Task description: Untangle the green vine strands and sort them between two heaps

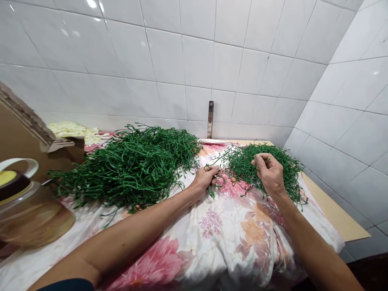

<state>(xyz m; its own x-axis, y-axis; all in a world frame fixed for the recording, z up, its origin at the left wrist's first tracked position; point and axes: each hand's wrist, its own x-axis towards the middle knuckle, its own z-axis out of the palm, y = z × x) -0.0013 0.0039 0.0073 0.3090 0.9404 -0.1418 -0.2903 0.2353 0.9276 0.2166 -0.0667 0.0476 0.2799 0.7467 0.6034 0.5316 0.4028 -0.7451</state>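
Two heaps of thin green artificial stems with small tips lie on a flowered cloth [212, 250]. The larger heap [136, 165] spreads to the left, the smaller heap [248, 161] to the right. Between them, my left hand [206, 180] is closed in a pinch on some green stems [211, 191] that hang below the fingers. My right hand [268, 171] is raised in front of the smaller heap, thumb and fingers pressed together. Whatever is between those fingertips is too small to make out.
At the left edge stands a clear jar [33, 214] with a dark and yellow lid and a white handle. Behind it is a torn cardboard box [21, 125], with pale yellow pieces [74, 131] beyond. A metal bracket [210, 119] is fixed to the tiled wall [169, 60]. A tan board [339, 214] juts out at right.
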